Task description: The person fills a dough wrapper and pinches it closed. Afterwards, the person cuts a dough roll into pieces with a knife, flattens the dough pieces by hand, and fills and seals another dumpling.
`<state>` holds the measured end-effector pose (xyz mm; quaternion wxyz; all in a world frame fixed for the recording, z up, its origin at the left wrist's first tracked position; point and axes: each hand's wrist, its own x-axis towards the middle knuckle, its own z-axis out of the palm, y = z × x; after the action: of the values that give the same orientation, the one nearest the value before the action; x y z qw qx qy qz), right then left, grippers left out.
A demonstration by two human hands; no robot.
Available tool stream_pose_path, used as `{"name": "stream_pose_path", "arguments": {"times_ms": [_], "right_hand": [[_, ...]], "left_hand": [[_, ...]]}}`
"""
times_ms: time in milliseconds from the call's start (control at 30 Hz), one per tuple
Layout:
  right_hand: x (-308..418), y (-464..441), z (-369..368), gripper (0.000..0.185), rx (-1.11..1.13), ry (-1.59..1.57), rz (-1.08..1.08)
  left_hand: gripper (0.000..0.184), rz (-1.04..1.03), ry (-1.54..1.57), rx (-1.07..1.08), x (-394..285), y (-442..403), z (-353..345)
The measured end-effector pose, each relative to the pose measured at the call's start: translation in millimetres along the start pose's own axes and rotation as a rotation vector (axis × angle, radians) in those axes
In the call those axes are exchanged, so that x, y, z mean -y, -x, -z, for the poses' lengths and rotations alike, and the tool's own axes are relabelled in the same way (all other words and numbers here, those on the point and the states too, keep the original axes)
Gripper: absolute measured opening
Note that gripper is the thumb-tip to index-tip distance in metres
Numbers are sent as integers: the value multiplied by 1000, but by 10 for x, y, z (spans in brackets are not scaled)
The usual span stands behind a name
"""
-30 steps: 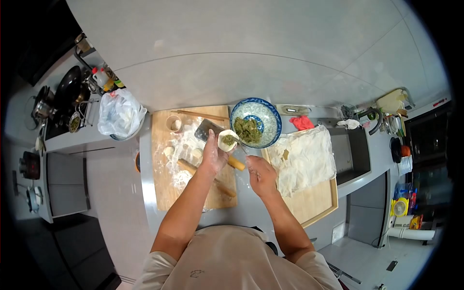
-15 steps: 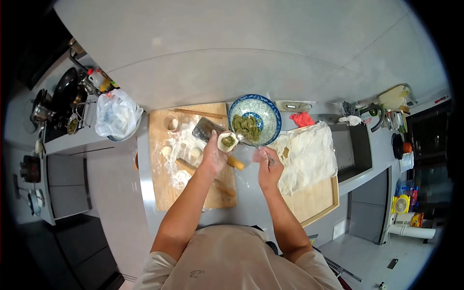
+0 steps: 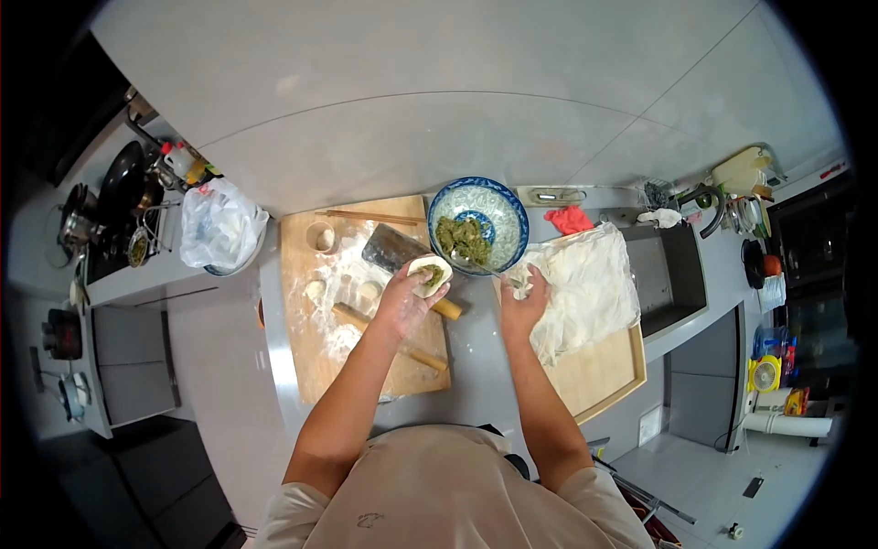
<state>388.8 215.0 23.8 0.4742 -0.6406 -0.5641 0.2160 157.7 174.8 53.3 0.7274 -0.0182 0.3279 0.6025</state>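
My left hand (image 3: 409, 302) is closed around a round dough wrapper (image 3: 442, 266) with green filling (image 3: 426, 274) on it, just left of the blue-and-white bowl. More green filling (image 3: 463, 240) fills the left part of that bowl (image 3: 519, 206). A metal spoon (image 3: 477, 267) leans in it, its handle over the front rim. Near the handle's end, my right hand (image 3: 525, 302) has its fingers apart over the edge of a white floury cloth (image 3: 585, 293); nothing is plainly held. Behind my left hand, a cleaver (image 3: 391, 247) lies on the wooden board (image 3: 306, 366).
Dough pieces (image 3: 315, 291), a rolling pin (image 3: 416, 352), a small round cup (image 3: 321, 238) and chopsticks (image 3: 370, 217) lie on the floured board. A wooden tray (image 3: 604, 375) sits under the cloth. Further right are a red cloth (image 3: 569, 220) and the sink (image 3: 672, 274).
My right hand has let go of the spoon and moved slightly right. The spoon now rests in the bowl. My left hand has tilted the filled wrapper, its thumb now over the filling.
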Motion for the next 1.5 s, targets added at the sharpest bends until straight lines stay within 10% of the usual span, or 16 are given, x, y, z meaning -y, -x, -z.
{"name": "stream_pose_path", "arguments": {"times_ms": [67,133,233,667,1500], "right_hand": [[375,104,153,28,-140,98,194],[706,267,256,31,323,17,446],[1091,390,186,37,333,140,699],[1403,745,284,35,483,204,788],[1565,1151,636,37,449,244,1048]], "left_hand": [[36,-40,-20,23,9,90,-1],[35,-40,-30,61,5,196,-23],[36,-16,-23,146,-50,360,-43],[63,101,-114,145,-200,929,7],[39,129,-101,309,-323,1417,305]]}}
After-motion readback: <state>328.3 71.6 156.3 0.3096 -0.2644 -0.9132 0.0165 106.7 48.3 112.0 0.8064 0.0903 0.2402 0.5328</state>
